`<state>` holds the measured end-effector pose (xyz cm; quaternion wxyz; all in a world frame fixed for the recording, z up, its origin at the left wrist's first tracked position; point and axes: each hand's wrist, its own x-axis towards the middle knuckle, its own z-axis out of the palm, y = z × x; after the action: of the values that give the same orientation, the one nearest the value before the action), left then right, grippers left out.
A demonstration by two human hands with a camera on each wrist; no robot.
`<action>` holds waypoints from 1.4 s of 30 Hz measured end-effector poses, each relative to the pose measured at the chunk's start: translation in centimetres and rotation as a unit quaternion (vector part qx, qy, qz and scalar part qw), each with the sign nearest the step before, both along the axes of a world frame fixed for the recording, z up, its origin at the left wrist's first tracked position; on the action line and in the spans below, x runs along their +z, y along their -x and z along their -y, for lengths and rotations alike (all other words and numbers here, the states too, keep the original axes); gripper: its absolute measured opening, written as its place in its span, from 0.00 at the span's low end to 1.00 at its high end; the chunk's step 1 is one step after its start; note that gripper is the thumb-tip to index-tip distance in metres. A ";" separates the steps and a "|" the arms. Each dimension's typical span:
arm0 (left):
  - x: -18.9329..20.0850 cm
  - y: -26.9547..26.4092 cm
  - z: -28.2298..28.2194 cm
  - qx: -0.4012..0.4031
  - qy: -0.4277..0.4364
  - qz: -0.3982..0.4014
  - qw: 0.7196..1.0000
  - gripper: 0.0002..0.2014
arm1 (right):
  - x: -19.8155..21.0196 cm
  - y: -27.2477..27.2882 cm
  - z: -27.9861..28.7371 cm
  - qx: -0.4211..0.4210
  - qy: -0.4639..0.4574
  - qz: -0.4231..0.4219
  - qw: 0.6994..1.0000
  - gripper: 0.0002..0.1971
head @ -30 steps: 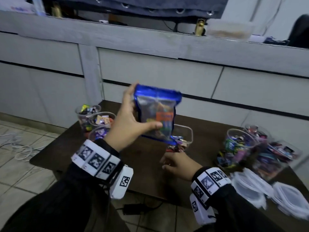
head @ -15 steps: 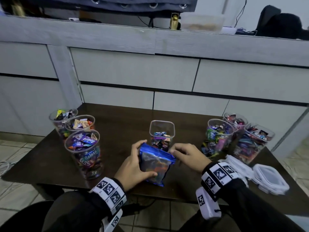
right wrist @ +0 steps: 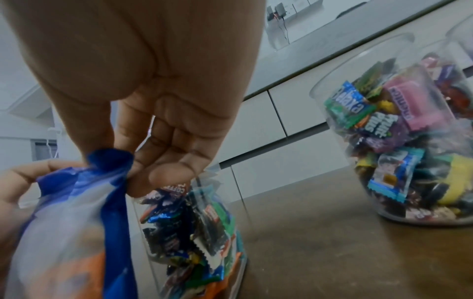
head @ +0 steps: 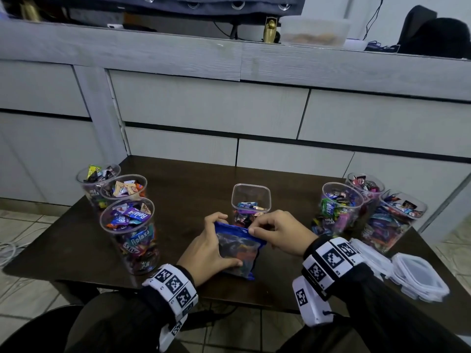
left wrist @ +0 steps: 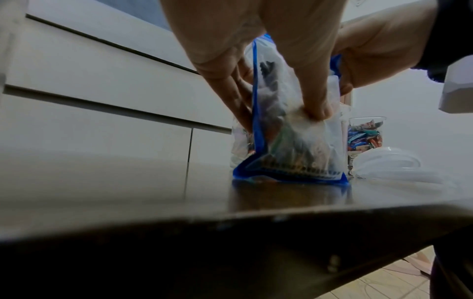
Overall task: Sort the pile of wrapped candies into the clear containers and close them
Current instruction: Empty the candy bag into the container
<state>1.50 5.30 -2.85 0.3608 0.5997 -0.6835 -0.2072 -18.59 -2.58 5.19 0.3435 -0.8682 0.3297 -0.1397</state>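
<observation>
A clear candy bag with blue edges [head: 238, 249] [left wrist: 294, 137] [right wrist: 76, 218] stands on the dark table [head: 193, 197], near its front edge. My left hand [head: 211, 247] [left wrist: 258, 85] grips the bag's side, thumb on the front. My right hand [head: 276, 231] [right wrist: 133, 145] pinches the bag's blue top corner. Just behind the bag stands an open square clear container [head: 250, 203] [right wrist: 194, 232], partly filled with wrapped candies.
Three open round containers of candies [head: 128, 233] stand at the left. Three more [head: 340, 208] [right wrist: 404, 145] stand at the right. White lids [head: 418, 276] [left wrist: 386, 163] lie stacked at the front right. Grey cabinets rise behind the table.
The bag came down from mid-air onto the table in my left hand. My right hand moved up from the table to pinch its top corner.
</observation>
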 end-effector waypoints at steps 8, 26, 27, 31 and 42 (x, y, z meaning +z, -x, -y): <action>3.3 -0.4 -0.6 0.005 0.230 0.129 0.964 0.22 | -0.2 -0.4 0.1 -0.018 -0.032 0.007 0.999 0.08; 5.7 -0.4 0.5 -0.105 0.360 0.386 0.843 0.05 | 1.5 -0.5 0.3 0.009 -0.054 -0.045 0.998 0.06; 5.7 -0.4 0.5 -0.104 0.355 0.391 0.843 0.05 | 1.6 -0.5 0.2 0.004 -0.051 -0.052 0.997 0.06; 5.9 -0.1 0.2 -0.124 0.312 0.399 0.854 0.10 | 1.6 -0.7 -0.2 -0.005 -0.046 -0.075 0.996 0.05; 5.7 -0.2 0.3 -0.128 0.309 0.396 0.855 0.10 | 2.4 -1.5 -0.8 0.049 0.057 -0.132 0.988 0.03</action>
<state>1.71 5.03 2.90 0.1966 0.3960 -0.8680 0.2260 -17.04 -1.78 7.55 0.2539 -0.9122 0.3207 -0.0256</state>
